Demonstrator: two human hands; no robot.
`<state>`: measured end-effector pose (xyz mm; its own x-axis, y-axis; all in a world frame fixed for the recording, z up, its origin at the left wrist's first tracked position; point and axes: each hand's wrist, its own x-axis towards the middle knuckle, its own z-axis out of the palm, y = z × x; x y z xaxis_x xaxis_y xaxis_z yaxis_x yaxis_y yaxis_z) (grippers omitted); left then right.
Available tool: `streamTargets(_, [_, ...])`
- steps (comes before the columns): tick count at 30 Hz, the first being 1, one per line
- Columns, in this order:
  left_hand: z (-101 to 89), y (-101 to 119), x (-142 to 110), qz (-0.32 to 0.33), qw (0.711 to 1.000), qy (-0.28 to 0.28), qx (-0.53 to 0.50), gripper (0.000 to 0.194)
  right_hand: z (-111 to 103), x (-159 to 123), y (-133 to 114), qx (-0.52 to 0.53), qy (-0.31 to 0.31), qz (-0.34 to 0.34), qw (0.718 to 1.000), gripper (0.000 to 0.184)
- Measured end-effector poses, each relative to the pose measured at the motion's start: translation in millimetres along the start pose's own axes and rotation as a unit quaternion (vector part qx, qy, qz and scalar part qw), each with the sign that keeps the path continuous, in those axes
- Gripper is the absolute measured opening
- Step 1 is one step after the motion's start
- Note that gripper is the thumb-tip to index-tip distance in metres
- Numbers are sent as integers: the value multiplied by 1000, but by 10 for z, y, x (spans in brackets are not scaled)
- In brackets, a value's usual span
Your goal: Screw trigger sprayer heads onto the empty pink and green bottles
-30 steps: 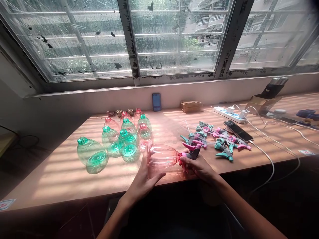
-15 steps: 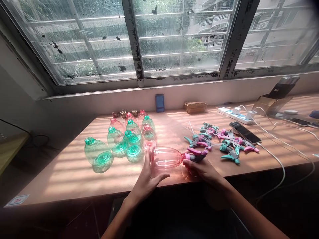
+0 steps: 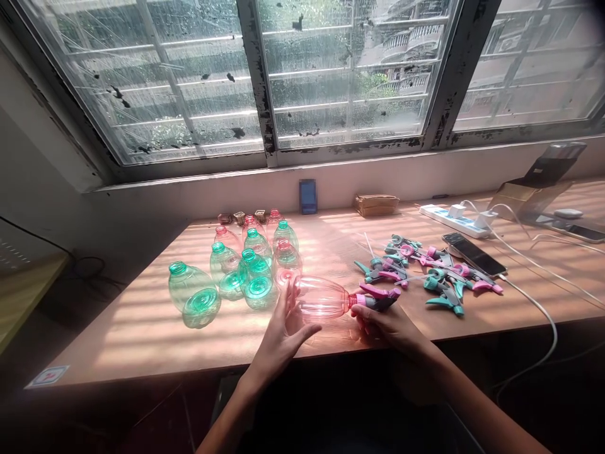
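Note:
A clear pink bottle (image 3: 322,297) lies on its side between my hands, with a pink and grey trigger sprayer (image 3: 378,297) at its neck. My left hand (image 3: 286,328) cups the base, its fingers along the far side and its thumb stretched out below. At the neck, my right hand (image 3: 385,325) has its fingers closed round the sprayer's pink collar; some of them are hidden. Left of the bottle stand several green bottles (image 3: 193,293) and pink bottles (image 3: 286,258) with uncapped necks. Several loose trigger sprayers (image 3: 442,287), teal and pink with grey, lie in a pile to the right.
A phone (image 3: 474,255) on a white cable lies beside the sprayers, with a white power strip (image 3: 454,222) behind. Along the wall are a blue object (image 3: 308,197), a brown package (image 3: 377,205) and an opened box (image 3: 532,192). The table's front edge (image 3: 198,371) runs below my hands.
The whole view has shifted slightly, so everything sits a little further right. Both hands keep their places on the pink bottle and its sprayer; the left fingers have shifted slightly at the base.

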<state>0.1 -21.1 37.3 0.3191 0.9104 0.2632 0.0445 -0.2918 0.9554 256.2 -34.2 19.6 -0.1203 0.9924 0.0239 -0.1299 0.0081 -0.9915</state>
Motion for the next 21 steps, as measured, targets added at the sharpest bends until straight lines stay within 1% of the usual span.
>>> streamTargets(2, [-16, 18, 1, -9, 1000, -1, -19, 80, 3, -9, -9, -9, 0, -1, 1000, 30])
streamTargets(4, [-26, 29, -1, -4, 1000, 4, 1, 66, 3, -5, 0, -1, 4, -1, 1000, 32])
streamTargets(5, [-25, 31, -6, 1, 1000, 7, 22, 64, 3, 3, 12, 9, 12, 1, 1000, 33])
streamTargets(8, [-8, 30, -25, 17, 997, 20, 74, 61, 2, 29, 56, 38, 43, -3, 998, 35])
streamTargets(10, [5, 27, -36, 24, 996, 19, 86, 63, 7, 34, 67, 50, 56, -1, 997, 35])
streamTargets(13, [9, 20, -33, 7, 999, 11, 46, 77, 22, 19, 37, 33, 51, 4, 998, 34])
streamTargets(14, [5, 17, -27, -1, 1000, 13, 28, 78, 26, 11, 20, 20, 45, 0, 999, 33])
streamTargets(16, [-7, 13, -15, -8, 1000, 24, 9, 73, 30, -1, -11, -5, 33, -9, 999, 32])
streamTargets(18, [-16, 18, -9, -4, 999, 28, 15, 64, 31, -4, -29, -18, 26, -9, 999, 31])
streamTargets(21, [-10, 44, -21, 18, 998, 29, 53, 60, 37, 4, -42, 7, 28, -5, 1000, 34])
